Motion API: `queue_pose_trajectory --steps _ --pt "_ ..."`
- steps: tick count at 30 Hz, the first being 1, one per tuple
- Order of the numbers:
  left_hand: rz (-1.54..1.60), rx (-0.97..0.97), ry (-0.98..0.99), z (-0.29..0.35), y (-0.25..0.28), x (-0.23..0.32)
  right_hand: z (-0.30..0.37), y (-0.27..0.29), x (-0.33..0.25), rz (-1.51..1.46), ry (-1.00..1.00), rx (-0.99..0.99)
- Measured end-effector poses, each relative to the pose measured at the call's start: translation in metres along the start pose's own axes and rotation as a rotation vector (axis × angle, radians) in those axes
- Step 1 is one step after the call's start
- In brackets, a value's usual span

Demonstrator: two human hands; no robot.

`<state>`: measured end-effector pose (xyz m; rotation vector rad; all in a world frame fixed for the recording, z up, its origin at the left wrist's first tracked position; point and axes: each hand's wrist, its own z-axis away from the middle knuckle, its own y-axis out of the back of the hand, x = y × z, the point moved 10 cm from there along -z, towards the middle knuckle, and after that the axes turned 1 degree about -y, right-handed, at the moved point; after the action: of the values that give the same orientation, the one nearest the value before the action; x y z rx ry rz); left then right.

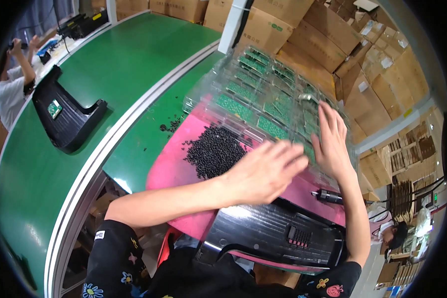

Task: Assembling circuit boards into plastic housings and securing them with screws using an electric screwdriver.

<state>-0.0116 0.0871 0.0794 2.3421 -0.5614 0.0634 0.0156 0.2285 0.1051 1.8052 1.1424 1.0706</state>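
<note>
My right hand [332, 141] reaches over the clear plastic tray [196, 102], fingers stretched and thumb apart. Its fingertips are close to a small pale metallic part [309, 98]; contact is not clear. My left hand [268, 171] hovers at the tray's near edge, its fingers loosely bent and smeared by motion; whatever might be in them is hidden. Green circuit boards [238, 107] fill the tray's compartments. A curved black plastic housing [268, 233] lies nearest to me, below both hands. Beside my left wrist is a heap of small black screw-like pieces [213, 151].
A pink mat [171, 171] covers the bench, and a black powered screwdriver [329, 196] lies by my right forearm. Another black housing [67, 111] with a green board rests on the green conveyor [149, 44]. Cardboard boxes [265, 30] stand behind. Other people are at far left and right.
</note>
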Motion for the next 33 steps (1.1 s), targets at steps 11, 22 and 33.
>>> queue_pose_trajectory --steps 11,22,33 --pt "0.494 -0.163 0.235 -0.023 -0.001 0.033 0.128 0.115 -0.067 0.109 0.14 0.189" --pt "1.041 -0.398 0.411 -0.039 -0.053 0.069 0.213 0.134 -0.015 -0.2 -0.158 0.463" --pt "0.621 -0.59 0.216 -0.01 -0.108 0.078 0.275 0.021 0.008 -0.911 -0.621 0.068"
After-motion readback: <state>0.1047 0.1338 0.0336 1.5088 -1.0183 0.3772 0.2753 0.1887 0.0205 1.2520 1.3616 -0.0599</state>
